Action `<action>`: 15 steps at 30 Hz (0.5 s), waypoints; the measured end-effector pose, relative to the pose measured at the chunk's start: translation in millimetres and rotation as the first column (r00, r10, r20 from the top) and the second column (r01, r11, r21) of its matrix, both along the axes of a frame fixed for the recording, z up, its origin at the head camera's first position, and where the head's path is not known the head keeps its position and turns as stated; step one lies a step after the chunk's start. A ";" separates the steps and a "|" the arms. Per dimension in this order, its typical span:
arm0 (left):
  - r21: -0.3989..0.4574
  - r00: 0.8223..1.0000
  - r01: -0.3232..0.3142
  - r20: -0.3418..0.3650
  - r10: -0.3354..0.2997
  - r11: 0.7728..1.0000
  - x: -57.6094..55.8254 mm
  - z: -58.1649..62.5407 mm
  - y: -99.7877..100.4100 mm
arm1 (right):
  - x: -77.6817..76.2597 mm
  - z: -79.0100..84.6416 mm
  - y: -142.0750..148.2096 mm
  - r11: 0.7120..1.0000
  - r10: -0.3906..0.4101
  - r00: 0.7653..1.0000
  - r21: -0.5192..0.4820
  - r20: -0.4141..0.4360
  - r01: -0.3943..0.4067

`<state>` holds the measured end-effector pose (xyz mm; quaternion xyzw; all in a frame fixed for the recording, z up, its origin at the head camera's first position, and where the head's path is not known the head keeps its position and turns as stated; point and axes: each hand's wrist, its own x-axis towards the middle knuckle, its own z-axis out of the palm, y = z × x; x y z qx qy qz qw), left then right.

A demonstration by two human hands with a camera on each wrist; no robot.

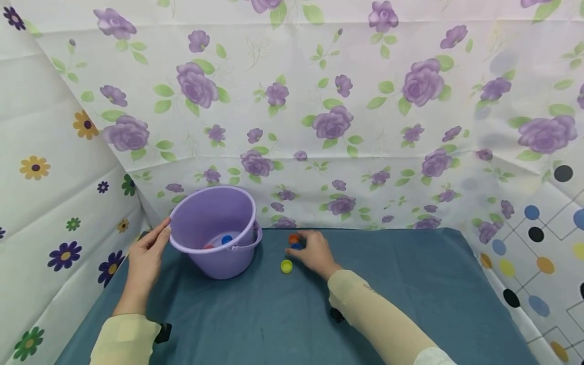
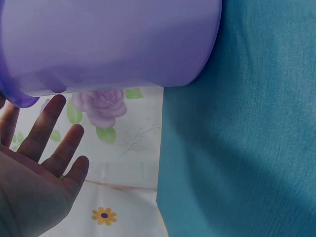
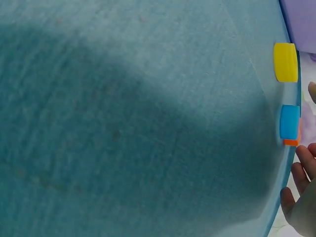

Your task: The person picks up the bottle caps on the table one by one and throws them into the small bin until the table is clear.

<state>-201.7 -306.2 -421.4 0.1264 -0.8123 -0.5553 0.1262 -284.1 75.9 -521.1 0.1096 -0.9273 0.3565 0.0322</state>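
A purple bucket (image 1: 223,263) stands on the left part of the table, its mouth tipped toward the camera. My left hand (image 1: 148,251) touches the left side of its rim with fingertips; in the left wrist view the fingers (image 2: 68,145) extend fairly straight. My right hand (image 1: 315,253) reaches over a blue bottle cap (image 1: 296,246) and an orange bottle cap (image 1: 293,238), thumb and fingers spread to either side. A yellow bottle cap (image 1: 286,266) lies nearer the camera. In the right wrist view, fingers (image 3: 307,160) hover beside the blue cap.
Inside the bucket lie a blue cap (image 1: 226,239) and a partly hidden red piece (image 1: 209,247). The bucket's handle (image 1: 258,235) hangs on its right side. A blue-green cloth (image 1: 274,324) covers the table. Flowered sheeting (image 1: 292,126) closes off the back and left.
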 end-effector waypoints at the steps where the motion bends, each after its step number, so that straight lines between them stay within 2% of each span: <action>1: -0.001 1.000 -0.001 -0.001 0.001 1.000 -0.3 0.1 0.1 | -0.2 -0.9 0.2 1.000 0.003 1.000 0.004 -0.009 -0.003; 7: -0.013 1.000 -0.012 -0.008 0.012 1.000 -1.0 -0.7 0.5 | -0.5 -4.7 0.9 0.999 0.002 0.999 0.046 -0.042 0.000; 15: -0.020 1.000 -0.018 -0.009 0.018 1.000 -0.9 -1.4 -0.1 | -1.4 -8.7 4.3 0.994 -0.041 0.999 0.105 -0.023 0.043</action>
